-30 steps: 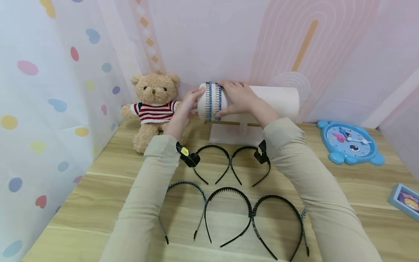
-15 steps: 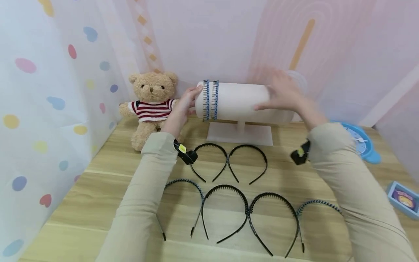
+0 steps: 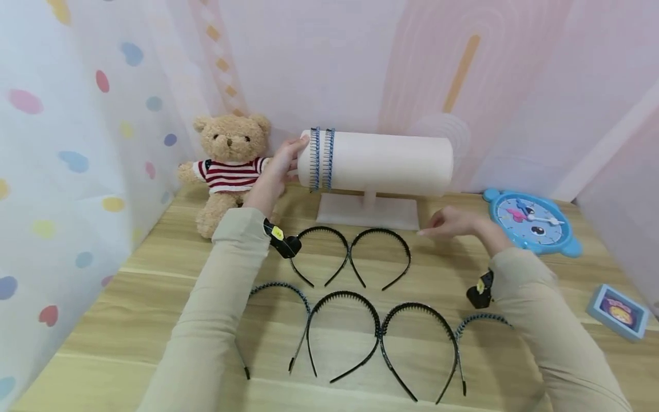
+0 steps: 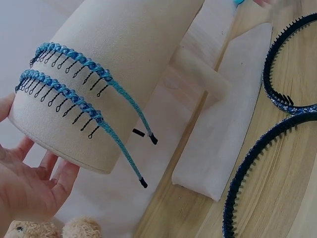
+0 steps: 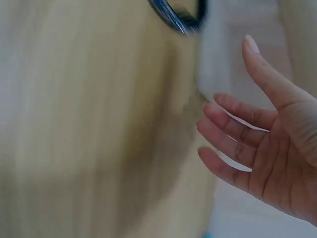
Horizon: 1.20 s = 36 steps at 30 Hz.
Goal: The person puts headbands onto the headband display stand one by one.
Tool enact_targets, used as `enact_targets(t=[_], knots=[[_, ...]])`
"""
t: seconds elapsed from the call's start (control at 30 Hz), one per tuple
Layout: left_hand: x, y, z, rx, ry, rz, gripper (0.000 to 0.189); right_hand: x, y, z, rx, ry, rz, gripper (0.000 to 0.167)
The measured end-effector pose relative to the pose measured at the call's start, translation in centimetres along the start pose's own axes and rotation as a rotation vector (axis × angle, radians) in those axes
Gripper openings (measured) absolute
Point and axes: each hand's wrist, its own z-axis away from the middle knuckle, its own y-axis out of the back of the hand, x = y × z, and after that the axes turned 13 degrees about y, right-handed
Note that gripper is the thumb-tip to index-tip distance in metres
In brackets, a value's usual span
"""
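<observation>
While one end of the white roll is apparently gripped by the left hand, the right hand is seen loosely spread near a black headband.

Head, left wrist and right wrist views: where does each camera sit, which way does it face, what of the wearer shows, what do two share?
Head: on the head, facing forward and down at white roll and tabletop; sleeves, left hand, right hand show.
Left wrist: on that wrist, facing the roll; left hand at its end, perhaps the right, blurred, at top.
Right wrist: on that wrist, facing blurred tabletop; right hand.
Shared: head and left wrist show two blue headbands on the roll.
</observation>
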Motion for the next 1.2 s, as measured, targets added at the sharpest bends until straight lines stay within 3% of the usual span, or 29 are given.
enact_targets(t=[0.13,0.3,0.47,0.63,0.8,0.9,1.03,1.2], knots=[[-0.3,-0.4,-0.1,-0.014,0.000,-0.012,0.058,-1.0,-2.1,-2.2,-0.066,-0.017,-0.090,0.029],[-0.5,-1.2,-0.1,-0.035,0.002,-0.006,0.056,-1.8,-3.0,-3.0,-0.051,-0.045,-0.133,0.016],[-0.4,-1.3,-0.1,-0.035,0.013,-0.010,0.056,-1.4,-1.5,-1.3,-0.047,-0.060,-0.108,0.030],[-0.2,-1.0,-0.1,-0.039,0.016,0.005,0.057,0.1,1.2,2.1,0.018,-0.095,-0.204,0.035],[-0.1,-0.8,-0.2,-0.032,0.014,0.006,0.057,1.6,3.9,5.5,0.151,-0.170,-0.307,0.044],[0.0,-0.6,-0.2,-0.023,0.014,0.002,0.056,1.6,5.1,6.6,0.299,-0.200,-0.363,0.051],[-0.1,-0.6,-0.2,-0.016,0.015,0.005,0.056,0.2,5.9,6.9,0.540,-0.203,-0.390,0.049],[-0.2,-0.7,-0.2,-0.032,0.019,0.011,0.058,-2.8,6.5,6.3,0.705,-0.190,-0.384,0.043]])
